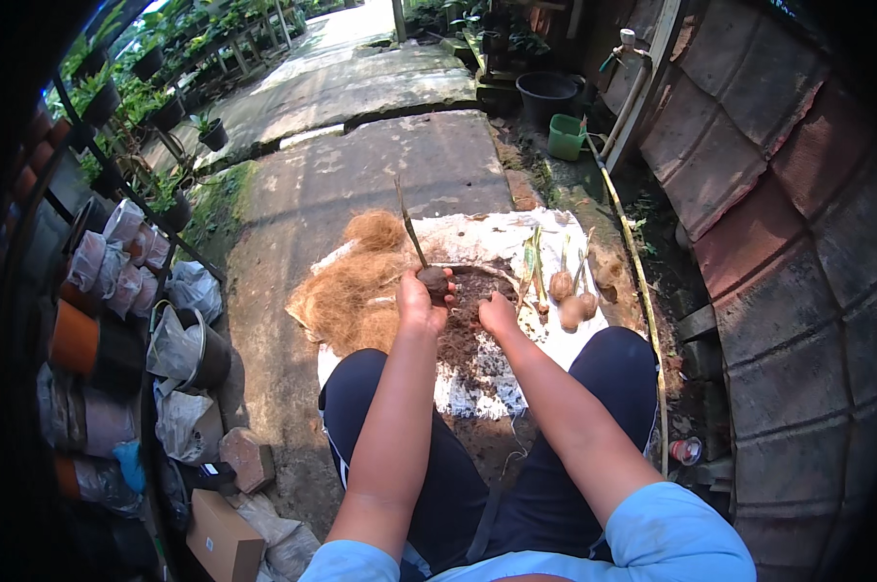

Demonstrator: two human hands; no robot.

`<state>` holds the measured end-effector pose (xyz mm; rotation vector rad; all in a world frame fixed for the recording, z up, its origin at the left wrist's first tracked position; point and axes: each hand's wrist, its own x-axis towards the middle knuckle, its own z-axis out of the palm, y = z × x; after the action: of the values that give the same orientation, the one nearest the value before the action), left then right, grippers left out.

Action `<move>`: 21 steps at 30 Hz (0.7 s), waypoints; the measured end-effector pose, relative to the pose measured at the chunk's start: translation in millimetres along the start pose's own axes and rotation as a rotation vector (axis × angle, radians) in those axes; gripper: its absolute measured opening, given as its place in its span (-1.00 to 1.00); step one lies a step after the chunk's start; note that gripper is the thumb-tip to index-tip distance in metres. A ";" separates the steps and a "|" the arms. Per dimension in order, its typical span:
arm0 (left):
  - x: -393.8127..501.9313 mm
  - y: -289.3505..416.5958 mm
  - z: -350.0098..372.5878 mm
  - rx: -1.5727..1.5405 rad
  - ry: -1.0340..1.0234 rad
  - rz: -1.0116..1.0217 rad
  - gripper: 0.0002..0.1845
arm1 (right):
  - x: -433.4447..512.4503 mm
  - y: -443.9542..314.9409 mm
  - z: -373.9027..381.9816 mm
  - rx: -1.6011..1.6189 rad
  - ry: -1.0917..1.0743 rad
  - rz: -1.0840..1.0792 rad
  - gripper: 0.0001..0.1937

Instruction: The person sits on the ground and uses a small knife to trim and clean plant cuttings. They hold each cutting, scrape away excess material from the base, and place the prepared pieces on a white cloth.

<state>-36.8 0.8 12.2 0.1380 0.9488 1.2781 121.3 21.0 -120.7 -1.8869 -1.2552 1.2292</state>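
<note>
My left hand (422,302) holds a dark ball of soil (433,281) from which a thin stem (409,222) rises, leaning slightly left. To its right, my right hand (498,315) is low over loose dark soil (462,338), its fingers curled; whether it holds anything cannot be told. The soil lies on a white woven sack (453,231). A heap of tan coconut-like fiber (351,302) covers the sack's left side. On the right side lie several fiber-wrapped balls (572,311) with shoots and a loose green-leaved cutting (531,265).
A long bamboo pole (631,244) runs along the right, by stacked roof tiles (780,313). A green container (566,137) and a black basin (546,93) stand ahead. Bags, a black bucket (213,356) and a cardboard box (224,535) are at left.
</note>
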 end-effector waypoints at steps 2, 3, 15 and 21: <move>-1.3 3.8 -10.8 0.003 0.015 0.035 -0.61 | -32.8 -40.7 -2.6 0.304 -0.059 0.080 -0.55; -0.8 2.7 -7.9 0.003 -0.002 0.034 -0.61 | -30.7 -43.3 -7.2 0.510 -0.079 0.127 -0.61; -0.5 2.7 2.6 -0.175 -0.105 0.037 -0.65 | -65.0 -115.7 -90.4 0.161 -0.324 -0.105 -0.52; 2.6 -0.7 6.8 -0.164 -0.129 0.059 -0.74 | -73.5 -107.3 -98.2 -0.118 -0.119 -0.370 -0.39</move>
<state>-31.9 5.5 14.7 0.1191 0.7312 1.3787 156.3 1.3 37.3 -1.5814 -1.6837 1.0991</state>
